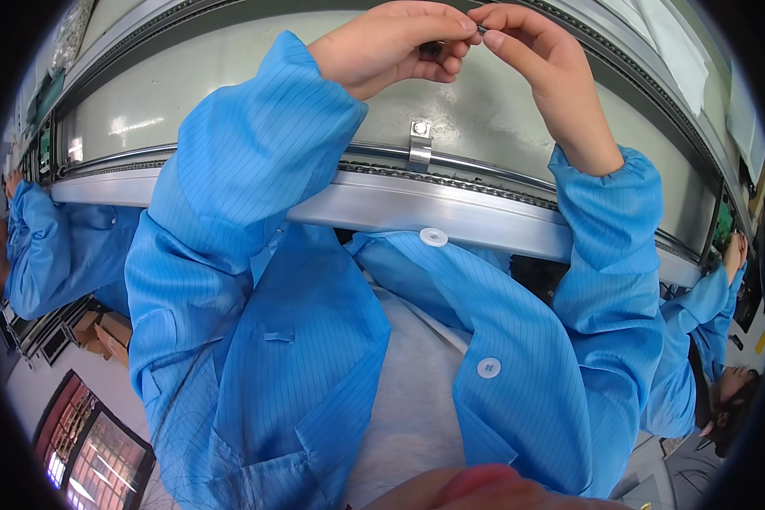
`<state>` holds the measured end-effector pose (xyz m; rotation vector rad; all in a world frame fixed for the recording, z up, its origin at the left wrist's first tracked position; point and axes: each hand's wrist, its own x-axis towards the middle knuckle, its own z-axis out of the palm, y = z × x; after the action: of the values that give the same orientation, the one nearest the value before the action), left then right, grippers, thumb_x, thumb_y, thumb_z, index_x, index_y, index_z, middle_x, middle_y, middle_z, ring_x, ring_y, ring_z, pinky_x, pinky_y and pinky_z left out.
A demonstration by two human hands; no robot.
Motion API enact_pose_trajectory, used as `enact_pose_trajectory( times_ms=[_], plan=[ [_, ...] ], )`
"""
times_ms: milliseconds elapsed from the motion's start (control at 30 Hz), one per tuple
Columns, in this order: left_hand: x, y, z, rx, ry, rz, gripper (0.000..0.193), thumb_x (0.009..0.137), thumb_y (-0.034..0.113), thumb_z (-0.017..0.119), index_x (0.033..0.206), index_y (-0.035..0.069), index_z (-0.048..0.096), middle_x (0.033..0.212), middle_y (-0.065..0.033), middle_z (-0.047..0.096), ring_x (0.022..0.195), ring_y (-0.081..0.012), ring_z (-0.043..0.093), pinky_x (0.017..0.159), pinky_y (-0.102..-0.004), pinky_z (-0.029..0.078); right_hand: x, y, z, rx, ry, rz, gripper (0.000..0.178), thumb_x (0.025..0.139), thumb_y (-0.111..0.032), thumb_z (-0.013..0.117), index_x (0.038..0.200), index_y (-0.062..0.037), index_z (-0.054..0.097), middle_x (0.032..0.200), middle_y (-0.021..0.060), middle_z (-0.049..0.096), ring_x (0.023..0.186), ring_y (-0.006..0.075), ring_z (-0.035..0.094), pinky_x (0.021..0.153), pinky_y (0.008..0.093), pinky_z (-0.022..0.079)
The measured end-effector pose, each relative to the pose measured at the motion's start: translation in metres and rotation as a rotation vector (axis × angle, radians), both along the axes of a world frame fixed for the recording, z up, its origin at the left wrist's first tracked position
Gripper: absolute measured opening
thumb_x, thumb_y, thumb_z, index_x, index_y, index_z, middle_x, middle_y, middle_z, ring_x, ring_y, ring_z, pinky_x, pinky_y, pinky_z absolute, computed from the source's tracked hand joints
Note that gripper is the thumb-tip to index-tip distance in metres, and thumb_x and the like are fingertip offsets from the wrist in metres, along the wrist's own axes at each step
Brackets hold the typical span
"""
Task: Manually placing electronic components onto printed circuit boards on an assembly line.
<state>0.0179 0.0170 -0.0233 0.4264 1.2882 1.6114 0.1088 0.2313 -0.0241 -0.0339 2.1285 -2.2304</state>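
Fingers point(501, 42), dark piece point(482, 30) (small) between.

I couldn't identify dark piece point(482, 29): too small. Left hand point(393, 44) partly hid dark shape point(433, 48). Rim cropped co-worker point(47, 255) at far left.

Between left hand point(395, 47) and right hand point(557, 64), a part point(482, 29) too hidden to identify; bodyward, a bracket point(420, 146) and roller chain point(467, 185); left co-worker point(47, 255), right co-worker point(684, 365) beyond.
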Motion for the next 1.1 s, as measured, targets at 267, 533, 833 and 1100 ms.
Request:
enact_pose_trajectory(
  times_ms=[267,533,833,1100],
  plan=[
    [0.006,0.003,0.014,-0.082,0.195,-0.087,0.022,0.105,0.029,0.054,0.097,0.011,0.062,0.088,0.0030,0.055,0.082,-0.0082,0.055,0.082,-0.0272,0.050,0.002,-0.002,0.016,0.560,0.435,-0.032,0.013,0.088,-0.005,0.071,0.100,-0.0022,0.069,0.106,0.0103,0.068,0.100,0.0240,0.066,0.090,0.0350,0.051],
    [0.002,0.001,0.008,-0.090,0.154,-0.050,0.021,0.105,0.029,0.054,0.098,0.011,0.064,0.090,0.0031,0.058,0.081,-0.0077,0.057,0.083,-0.0266,0.051,0.005,-0.006,0.027,0.717,0.516,-0.056,0.013,0.083,-0.003,0.073,0.095,-0.0025,0.068,0.104,0.0128,0.066,0.100,0.0297,0.065,0.089,0.0372,0.051],
    [-0.001,0.001,-0.003,-0.061,0.204,0.000,0.018,0.103,0.024,0.057,0.102,0.009,0.067,0.088,0.0030,0.060,0.080,-0.0088,0.059,0.083,-0.0264,0.051,0.005,-0.005,0.028,0.704,0.549,-0.015,0.015,0.084,-0.001,0.071,0.097,-0.0030,0.064,0.108,0.0147,0.061,0.102,0.0317,0.062,0.090,0.0374,0.050],
    [0.000,-0.001,-0.002,-0.077,0.245,-0.019,0.018,0.102,0.024,0.058,0.100,0.009,0.067,0.089,0.0031,0.060,0.081,-0.0087,0.058,0.082,-0.0253,0.051,0.011,-0.012,0.032,0.750,0.585,-0.011,0.018,0.084,0.001,0.071,0.099,-0.0024,0.062,0.105,0.0147,0.059,0.099,0.0317,0.061,0.088,0.0377,0.049]
  ],
)
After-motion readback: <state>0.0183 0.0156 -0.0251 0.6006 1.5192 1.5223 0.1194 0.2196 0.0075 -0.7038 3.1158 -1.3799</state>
